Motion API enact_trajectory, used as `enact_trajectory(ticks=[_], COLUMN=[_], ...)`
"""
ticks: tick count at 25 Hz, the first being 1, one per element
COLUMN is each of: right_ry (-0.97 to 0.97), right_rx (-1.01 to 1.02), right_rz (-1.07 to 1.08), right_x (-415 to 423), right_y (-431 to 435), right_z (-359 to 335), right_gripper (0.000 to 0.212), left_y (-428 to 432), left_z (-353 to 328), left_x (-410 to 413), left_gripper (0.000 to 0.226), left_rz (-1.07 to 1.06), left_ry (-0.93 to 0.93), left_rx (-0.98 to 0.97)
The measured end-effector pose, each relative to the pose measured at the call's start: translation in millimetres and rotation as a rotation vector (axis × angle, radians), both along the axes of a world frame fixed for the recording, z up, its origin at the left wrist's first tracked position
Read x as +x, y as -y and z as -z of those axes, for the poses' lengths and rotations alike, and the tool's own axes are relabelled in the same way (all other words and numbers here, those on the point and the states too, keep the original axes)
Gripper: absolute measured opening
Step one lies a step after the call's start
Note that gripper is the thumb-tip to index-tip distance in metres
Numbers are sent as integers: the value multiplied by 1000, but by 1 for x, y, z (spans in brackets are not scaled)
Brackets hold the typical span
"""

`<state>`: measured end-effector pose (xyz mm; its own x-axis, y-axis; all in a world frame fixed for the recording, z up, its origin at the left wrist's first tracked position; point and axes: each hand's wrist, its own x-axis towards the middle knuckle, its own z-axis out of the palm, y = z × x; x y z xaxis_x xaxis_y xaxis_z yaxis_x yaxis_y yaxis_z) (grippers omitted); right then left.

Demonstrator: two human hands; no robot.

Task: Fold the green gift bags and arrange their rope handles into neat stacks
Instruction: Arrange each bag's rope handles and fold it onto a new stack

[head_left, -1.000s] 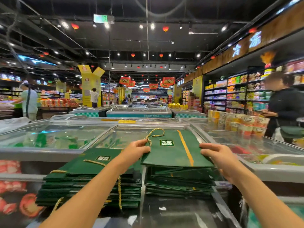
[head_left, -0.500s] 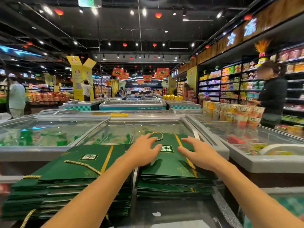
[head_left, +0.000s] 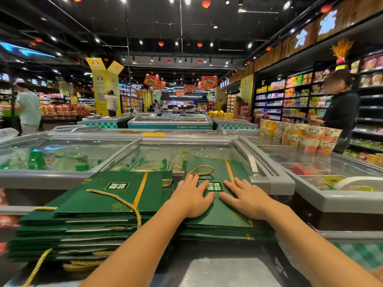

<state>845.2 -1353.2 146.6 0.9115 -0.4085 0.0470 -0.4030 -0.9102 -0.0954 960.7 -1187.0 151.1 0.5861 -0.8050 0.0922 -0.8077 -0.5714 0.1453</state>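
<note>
Two stacks of flat green gift bags lie on a freezer lid in front of me. The right stack (head_left: 219,228) has a folded bag (head_left: 217,164) on top with a gold stripe and a gold rope handle (head_left: 200,169) looped at its far end. My left hand (head_left: 191,197) and my right hand (head_left: 247,198) both press flat on this top bag, fingers straight, either side of its label. The left stack (head_left: 87,224) is taller and less even, with a gold rope handle (head_left: 120,201) trailing across its top bag and more ropes hanging at its front.
Glass-topped chest freezers (head_left: 269,179) stretch ahead and to both sides. Stacked instant-noodle cups (head_left: 300,135) stand on the right freezer. A person in dark clothes (head_left: 342,112) stands by the right shelves; another person (head_left: 29,108) stands far left.
Both hands have moved inward from the top bag's side edges to its middle and now press it flat onto the right stack. The camera has come closer to the stacks.
</note>
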Motion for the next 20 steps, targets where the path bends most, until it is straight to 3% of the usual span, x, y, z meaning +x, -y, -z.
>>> enact_trajectory(ticks=[3,6,9,11,14,17,20], right_ry=[71,356,571,496,298,93,74], right_rx=[-66,-109,106,86,-114,-265,-256], right_rz=[-41,-84,-209,-238,-181,-113,-94], right_x=[-6,-4,17,35,56,64,71], right_y=[-9,-39,-91,-125,-168,-197,-208], right_z=[-26,-49,-55,-52,-42,-31,-29], right_gripper=[68,47,28,40,66,84,80], left_y=[-16,-61,-129,-177,-236,-261,-263], left_z=[-15,-40,-47,-46,-42,-28,-18], left_x=[-10,-7,21,38,48,49,51], left_gripper=[53,43,37,39,56,72,66], left_rz=[-7,-17,-223,-436,-720,-783,-767], left_ry=[31,-97,-41,35,129,72,54], left_rx=[-259,-567,-540,-459,-246,-111,-223])
